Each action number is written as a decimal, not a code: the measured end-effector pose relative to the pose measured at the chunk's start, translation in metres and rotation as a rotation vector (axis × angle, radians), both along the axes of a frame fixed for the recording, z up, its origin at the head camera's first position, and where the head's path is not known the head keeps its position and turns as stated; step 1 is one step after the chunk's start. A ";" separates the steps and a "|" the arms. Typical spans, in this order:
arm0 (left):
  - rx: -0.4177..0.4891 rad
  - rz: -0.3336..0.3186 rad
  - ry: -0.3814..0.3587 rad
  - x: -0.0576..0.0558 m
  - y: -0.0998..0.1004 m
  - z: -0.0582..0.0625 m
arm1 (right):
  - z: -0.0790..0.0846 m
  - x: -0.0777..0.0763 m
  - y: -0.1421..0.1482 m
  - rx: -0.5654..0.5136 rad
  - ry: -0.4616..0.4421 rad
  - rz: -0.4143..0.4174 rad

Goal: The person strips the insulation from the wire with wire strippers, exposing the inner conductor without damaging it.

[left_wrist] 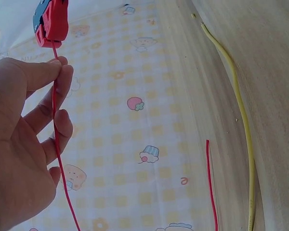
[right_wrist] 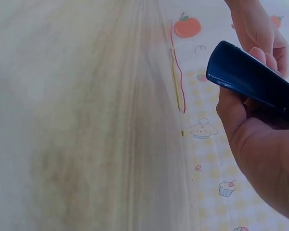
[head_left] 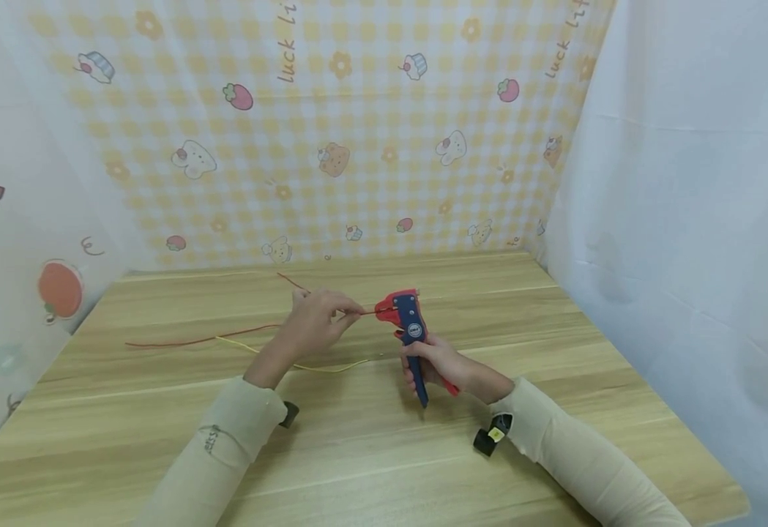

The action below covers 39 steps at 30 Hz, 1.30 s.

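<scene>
My right hand [head_left: 438,360] grips the handles of a wire stripper [head_left: 410,322] with a dark blue body and red jaws. In the right wrist view, its blue handle [right_wrist: 250,74] runs across the fingers. Between thumb and forefinger, my left hand [head_left: 318,322] pinches a thin red wire [left_wrist: 55,98]. The wire's end enters the stripper's red nose [left_wrist: 55,24], and the rest trails down across the palm side of the fingers. The tip inside the jaws is hidden.
On the wooden table [head_left: 370,454] lie a second red wire [head_left: 186,342] and a yellow wire [head_left: 331,369], left of the stripper. A small yellow scrap [right_wrist: 182,133] sits near the yellow wire's end. A checked cloth [head_left: 357,190] hangs behind the table.
</scene>
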<state>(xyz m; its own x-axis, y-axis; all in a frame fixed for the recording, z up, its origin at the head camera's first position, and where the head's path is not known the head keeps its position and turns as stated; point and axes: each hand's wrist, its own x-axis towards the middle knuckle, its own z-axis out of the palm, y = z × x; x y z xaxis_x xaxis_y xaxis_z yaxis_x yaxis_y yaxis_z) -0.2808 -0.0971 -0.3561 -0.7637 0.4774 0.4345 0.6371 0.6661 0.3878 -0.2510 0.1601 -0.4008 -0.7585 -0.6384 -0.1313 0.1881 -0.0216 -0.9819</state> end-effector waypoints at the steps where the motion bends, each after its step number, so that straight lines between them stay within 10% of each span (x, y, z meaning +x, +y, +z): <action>1: -0.002 0.003 -0.002 0.000 0.000 0.000 | 0.000 0.000 0.000 0.001 0.001 -0.004; 39: 0.032 -0.059 0.116 -0.005 0.008 -0.010 | -0.005 0.010 -0.009 0.042 -0.024 -0.184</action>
<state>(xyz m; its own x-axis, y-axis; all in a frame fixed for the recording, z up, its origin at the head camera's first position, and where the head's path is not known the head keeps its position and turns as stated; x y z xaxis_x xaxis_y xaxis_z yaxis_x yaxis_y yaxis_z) -0.2863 -0.0892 -0.3664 -0.6783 0.5042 0.5345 0.7166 0.6145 0.3298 -0.2408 0.1510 -0.4054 -0.8580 -0.4829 -0.1749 0.2086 -0.0165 -0.9779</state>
